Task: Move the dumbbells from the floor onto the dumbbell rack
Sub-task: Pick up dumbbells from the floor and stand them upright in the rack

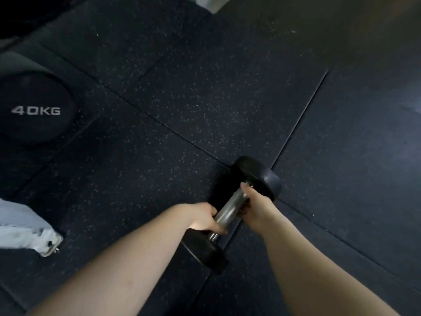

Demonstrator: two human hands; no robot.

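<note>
A black dumbbell (pixel 257 176) with a metal handle lies over the dark rubber floor, low in the middle of the head view, one head pointing away and one toward me. My left hand (pixel 205 217) is closed around the near part of the handle. My right hand (pixel 255 201) is closed around the far part, close to the far head. Whether the dumbbell touches the floor I cannot tell. No rack shows in this view.
A large black dumbbell head marked 40KG (pixel 36 110) sits at the left edge. A white cloth-like item (pixel 27 229) lies at the lower left. Speckled rubber floor tiles (pixel 205 87) with seams fill the remaining view.
</note>
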